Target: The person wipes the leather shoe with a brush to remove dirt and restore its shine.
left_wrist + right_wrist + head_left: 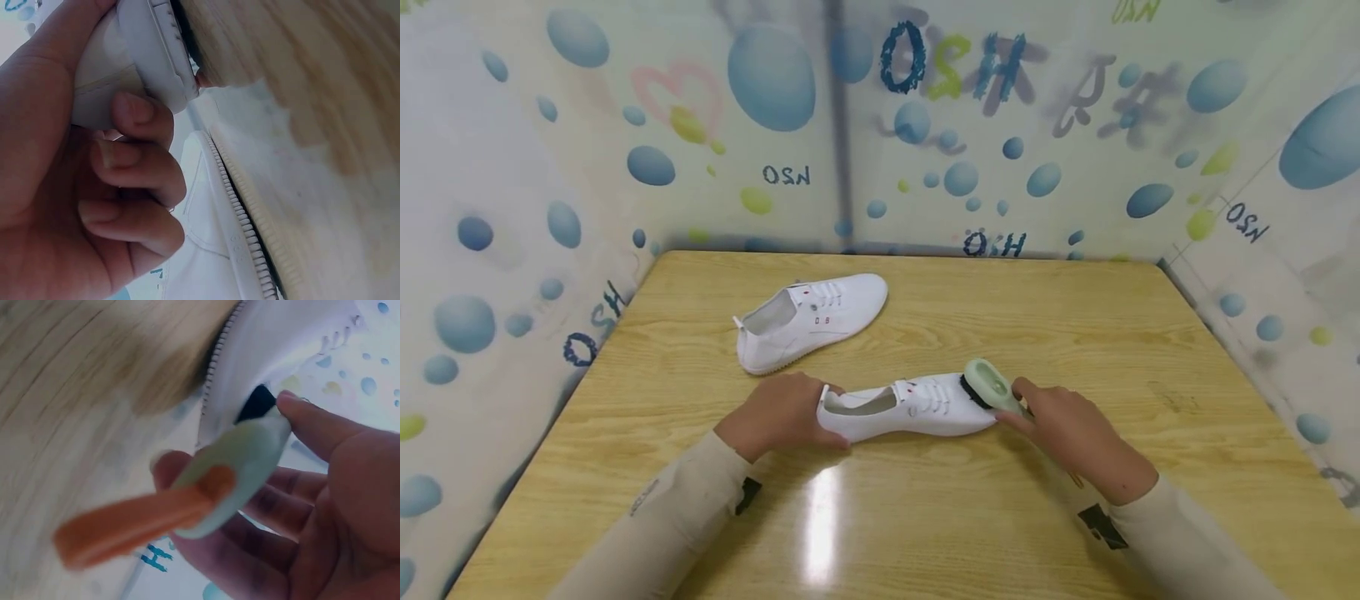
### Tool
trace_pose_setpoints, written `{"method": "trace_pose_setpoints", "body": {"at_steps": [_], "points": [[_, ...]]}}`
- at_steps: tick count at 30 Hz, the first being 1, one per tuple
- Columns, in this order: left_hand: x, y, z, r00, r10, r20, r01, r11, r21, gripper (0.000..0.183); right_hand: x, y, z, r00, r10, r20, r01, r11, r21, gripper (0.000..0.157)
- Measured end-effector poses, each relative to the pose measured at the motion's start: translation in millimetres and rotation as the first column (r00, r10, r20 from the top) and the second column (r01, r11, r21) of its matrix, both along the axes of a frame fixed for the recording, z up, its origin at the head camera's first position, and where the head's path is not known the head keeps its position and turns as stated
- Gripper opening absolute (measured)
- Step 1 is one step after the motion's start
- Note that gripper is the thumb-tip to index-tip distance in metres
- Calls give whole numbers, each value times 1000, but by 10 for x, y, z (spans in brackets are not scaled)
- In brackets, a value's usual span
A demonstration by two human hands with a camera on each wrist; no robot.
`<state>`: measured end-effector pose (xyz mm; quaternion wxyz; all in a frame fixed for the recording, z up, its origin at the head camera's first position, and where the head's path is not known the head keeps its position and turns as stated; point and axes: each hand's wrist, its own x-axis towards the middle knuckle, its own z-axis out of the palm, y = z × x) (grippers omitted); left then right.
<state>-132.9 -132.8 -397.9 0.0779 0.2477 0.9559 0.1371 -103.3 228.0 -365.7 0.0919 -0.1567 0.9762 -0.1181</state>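
A white lace-up shoe (887, 412) lies lengthwise before me, its toe to the right. My left hand (786, 414) grips it by the heel; in the left wrist view, curled fingers (140, 172) are at the heel (109, 81). My right hand (1067, 429) holds a pale green brush (990, 382) by its handle, dark bristles against the toe of the shoe. In the right wrist view an orange strap (134, 522) hangs from the handle (244, 456), pinched between thumb and fingers.
Behind the gripped shoe, a second white shoe (842, 312) sits farther back and to the left on the wooden table (1037, 308). Walls with a bubble pattern (771, 79) enclose the table at the back and both sides.
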Motion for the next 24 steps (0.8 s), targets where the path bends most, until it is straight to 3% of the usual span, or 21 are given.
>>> {"method": "trace_pose_setpoints", "body": {"at_steps": [8,17,24], "points": [[8,-4,-27,1000,-12,-22,12,1000,-11,61,114,2,58,994,57,93,-52,997,-57,32],[4,-14,-22,1000,-8,-23,8,1000,-4,59,-60,-174,7,1000,11,-3,-11,1000,2,36],[2,-2,-20,1000,-5,-17,4,1000,-29,62,38,-32,20,999,-27,-17,27,999,43,36]]}}
